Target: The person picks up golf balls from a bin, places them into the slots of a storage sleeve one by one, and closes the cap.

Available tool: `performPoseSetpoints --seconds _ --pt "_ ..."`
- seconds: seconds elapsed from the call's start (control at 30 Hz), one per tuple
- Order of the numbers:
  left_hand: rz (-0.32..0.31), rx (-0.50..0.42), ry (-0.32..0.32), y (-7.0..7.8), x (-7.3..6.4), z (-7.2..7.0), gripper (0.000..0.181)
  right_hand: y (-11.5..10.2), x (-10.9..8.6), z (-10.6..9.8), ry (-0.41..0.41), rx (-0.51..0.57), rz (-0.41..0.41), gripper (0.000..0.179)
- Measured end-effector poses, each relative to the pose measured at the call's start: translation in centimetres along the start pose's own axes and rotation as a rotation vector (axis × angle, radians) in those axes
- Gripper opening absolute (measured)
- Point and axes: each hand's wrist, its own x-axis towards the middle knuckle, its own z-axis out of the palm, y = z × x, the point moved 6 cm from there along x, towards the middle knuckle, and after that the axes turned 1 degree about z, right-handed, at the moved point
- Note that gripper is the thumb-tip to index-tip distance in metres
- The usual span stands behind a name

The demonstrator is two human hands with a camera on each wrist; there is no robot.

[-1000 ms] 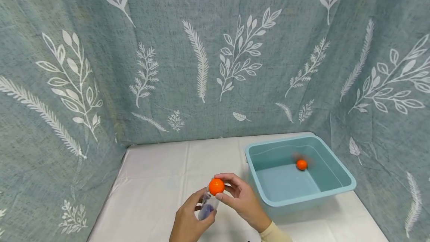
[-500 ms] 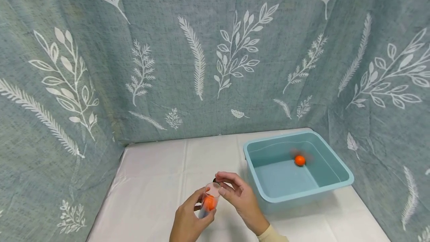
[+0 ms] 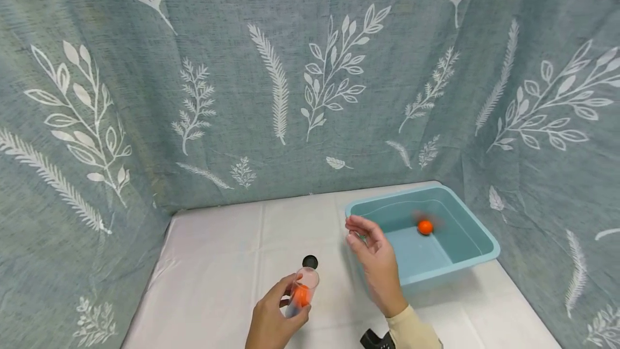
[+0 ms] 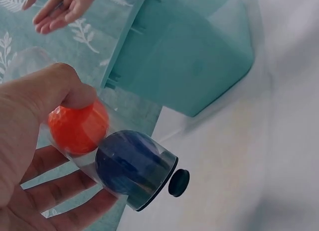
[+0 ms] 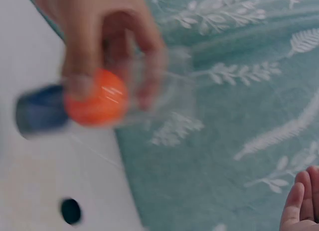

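Observation:
My left hand grips a clear cylindrical tube, its open mouth tilted up and away. An orange ball sits inside it, above a dark blue ball at the bottom end; both show well in the left wrist view. The thumb lies over the tube beside the orange ball, with the other fingers round the far side. My right hand is raised by the bin's near left corner, fingers loosely bent and holding nothing. Just beyond the tube's mouth, a round black cap lies on the white tabletop.
A light blue plastic bin stands at the right of the white-covered table. Another orange ball lies inside it, toward the back. Patterned green-grey cloth hangs round the back and sides.
The orange ball at the tube's mouth, pinched by my right hand, went down into the tube. My right hand then moved away right toward the bin, uncovering the black cap.

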Motion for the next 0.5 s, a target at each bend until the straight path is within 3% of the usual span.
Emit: performPoseSetpoints --seconds 0.17,0.3,0.5 --pt "0.003 -0.008 -0.018 -0.2 0.6 0.5 0.059 -2.2 2.5 -2.7 0.068 -0.055 -0.105 0.043" --pt "-0.013 -0.034 -0.026 -0.5 0.8 1.1 0.058 -2.8 4.7 -5.5 0.138 -0.098 -0.154 0.044" --pt "0.003 -0.059 -0.042 -0.5 1.2 1.8 0.057 -2.7 7.8 -10.9 0.363 -0.184 -0.085 0.043"
